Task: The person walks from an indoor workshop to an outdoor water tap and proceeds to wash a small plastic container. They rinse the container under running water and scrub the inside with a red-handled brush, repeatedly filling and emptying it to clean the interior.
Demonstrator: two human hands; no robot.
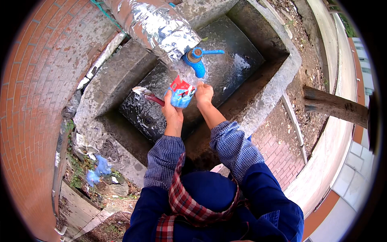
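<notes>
In the stone sink (290, 66), my left hand (173, 115) is closed round a paintbrush (153, 98) with a dark red handle. Its pale, ragged bristles point left. The same hand also supports a red, white and blue printed container (182, 94), clear plastic at its top. My right hand (204, 93) grips the container's right edge with bent fingers. Just above it is the blue tap (195, 60), its spout close to the container's mouth, where water seems to splash. What the container holds is hidden.
Foil-wrapped pipework (157, 28) reaches over the sink's far left rim. Water wets the dark sink floor around a drain (148, 120). A brick wall (48, 80) rises at left. Blue scraps (98, 169) lie at lower left, and a wooden beam (334, 105) juts in at right.
</notes>
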